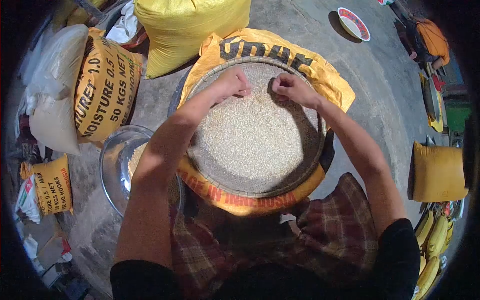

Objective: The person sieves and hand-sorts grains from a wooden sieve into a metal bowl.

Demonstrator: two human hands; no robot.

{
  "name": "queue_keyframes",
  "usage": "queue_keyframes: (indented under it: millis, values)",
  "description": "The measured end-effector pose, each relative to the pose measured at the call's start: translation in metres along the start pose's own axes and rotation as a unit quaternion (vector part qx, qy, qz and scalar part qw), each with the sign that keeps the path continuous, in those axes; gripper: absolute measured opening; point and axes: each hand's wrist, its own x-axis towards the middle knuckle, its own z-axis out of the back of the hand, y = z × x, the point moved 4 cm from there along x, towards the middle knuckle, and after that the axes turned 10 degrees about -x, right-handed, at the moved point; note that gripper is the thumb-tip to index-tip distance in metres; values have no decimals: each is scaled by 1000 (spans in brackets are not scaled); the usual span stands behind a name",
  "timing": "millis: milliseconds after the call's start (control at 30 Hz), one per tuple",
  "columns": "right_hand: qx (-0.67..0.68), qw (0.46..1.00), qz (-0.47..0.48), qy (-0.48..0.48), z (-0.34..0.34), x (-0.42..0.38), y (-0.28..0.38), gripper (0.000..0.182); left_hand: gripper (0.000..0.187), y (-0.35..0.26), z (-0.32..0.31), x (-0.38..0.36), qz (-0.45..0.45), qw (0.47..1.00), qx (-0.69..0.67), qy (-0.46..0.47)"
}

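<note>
A round woven tray (252, 192) rests on an orange printed sack (325, 80) in front of my knees. Pale grain (250, 135) covers much of its mesh-like bottom. Over the far left part of the tray, my left hand (233, 84) is closed, fingertips curled down just above the grain. My right hand (294, 90) hovers at the far right side, its thumb pressed against bent fingers. Whatever either hand pinches, if anything, is too small to make out. Between the hands a thin scatter of grain shows on the tray's bottom.
At left a metal basin (106, 172) holds yellowish grain, partly behind my left arm. Full sacks stand beyond: a printed orange sack (107, 85) and a yellow sack (192, 30). A patterned bowl (353, 24) sits on the concrete floor. Right are an orange-brown sack (437, 172) and long yellow objects (437, 235).
</note>
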Motion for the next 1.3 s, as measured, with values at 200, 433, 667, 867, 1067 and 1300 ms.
queue_keyframes:
  millis: [200,433,667,867,1067,1300]
  values:
    - [232,967,-100,20,-1,-6,0,7,10,-11,-22,-4,-58,992,113,-9]
    - [-153,983,58,-86,-7,5,22,17,10,-13,-30,3,-104,939,326,-23]
    - [-149,988,19,-26,-5,8,1,9,10,-2,-2,7,-1,999,39,2]
    - [318,939,-128,23,-2,-5,-16,8,7,-15,-24,-7,-129,939,317,-27]
    - [-92,995,8,-22,-9,-4,13,7,4,-7,-18,6,-39,970,240,-28]
    - [147,986,-62,39,0,-7,-5,3,4,3,-19,13,18,999,-17,29]
